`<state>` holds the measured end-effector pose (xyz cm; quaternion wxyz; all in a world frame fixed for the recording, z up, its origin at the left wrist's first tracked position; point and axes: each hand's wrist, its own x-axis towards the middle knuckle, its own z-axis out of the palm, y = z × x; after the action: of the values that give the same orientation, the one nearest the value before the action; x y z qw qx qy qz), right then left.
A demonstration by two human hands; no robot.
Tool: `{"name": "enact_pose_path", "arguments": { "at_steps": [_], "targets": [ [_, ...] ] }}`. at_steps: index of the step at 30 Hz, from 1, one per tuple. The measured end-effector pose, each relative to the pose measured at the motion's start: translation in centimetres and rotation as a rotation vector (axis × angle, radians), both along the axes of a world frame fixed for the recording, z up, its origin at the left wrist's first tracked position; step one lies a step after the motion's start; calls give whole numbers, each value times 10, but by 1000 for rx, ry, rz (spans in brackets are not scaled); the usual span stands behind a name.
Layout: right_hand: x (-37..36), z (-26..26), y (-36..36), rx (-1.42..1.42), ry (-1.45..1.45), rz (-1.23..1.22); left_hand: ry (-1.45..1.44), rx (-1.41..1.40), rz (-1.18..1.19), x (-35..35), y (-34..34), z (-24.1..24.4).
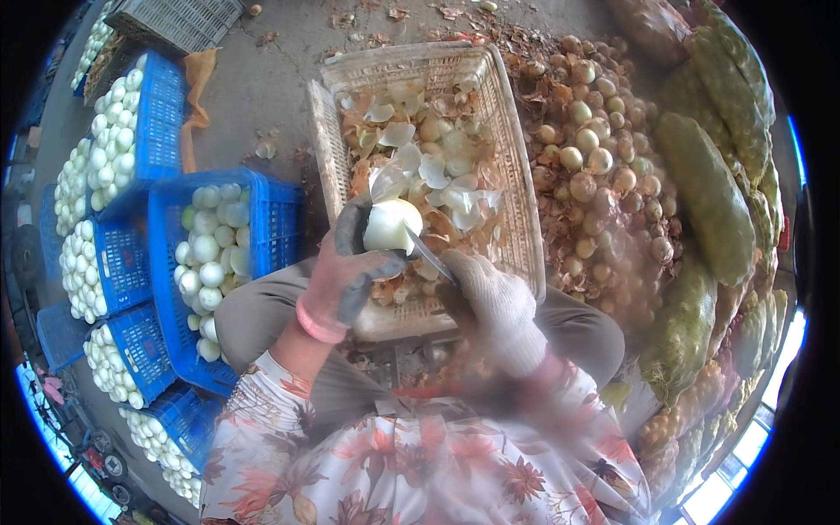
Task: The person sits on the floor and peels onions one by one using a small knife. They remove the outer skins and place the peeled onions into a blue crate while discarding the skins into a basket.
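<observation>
A partly peeled onion (388, 226) shows white and shiny, with a piece of loose skin (387, 184) standing off its far side. My left hand (351, 256), in a pink glove with a dark grey coated palm, grips the onion from the left. In a pale knitted glove, my right hand (495, 298) holds a small knife (430, 254), whose blade touches the onion's right side. Both hands are above a worn plastic crate (528, 216) holding onion skins (453, 190) and some onions. The knife's handle is hidden in my fist.
At left, a blue crate (262, 223) holds peeled onions (207, 248), with several more filled blue crates (161, 118) beyond it. A heap of unpeeled onions (584, 190) lies right of the worn crate. Full mesh sacks (705, 197) line the far right. A grey crate (180, 23) stands at upper left.
</observation>
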<state>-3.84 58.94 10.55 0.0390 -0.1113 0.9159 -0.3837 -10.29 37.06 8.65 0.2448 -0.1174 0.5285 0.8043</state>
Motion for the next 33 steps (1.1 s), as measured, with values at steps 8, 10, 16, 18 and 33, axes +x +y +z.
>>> {"name": "enact_pose_path", "arguments": {
  "at_steps": [8, 10, 16, 18, 33],
  "targets": [
    [18, -15, 0, 104, 32, -34, 205, -217, -46, 15, 0, -14],
    [22, -15, -2, 81, 18, -39, 266, -236, -58, 17, 1, -17],
    [21, -14, -3, -52, -90, -56, 252, -325, -64, 20, 10, -11],
    [17, -21, -3, -217, -187, -83, 403, -395, -107, 25, 13, -14],
    [12, -21, 18, -352, -120, -95, 65, 174, -138, 17, 29, -9]
  ]
}}
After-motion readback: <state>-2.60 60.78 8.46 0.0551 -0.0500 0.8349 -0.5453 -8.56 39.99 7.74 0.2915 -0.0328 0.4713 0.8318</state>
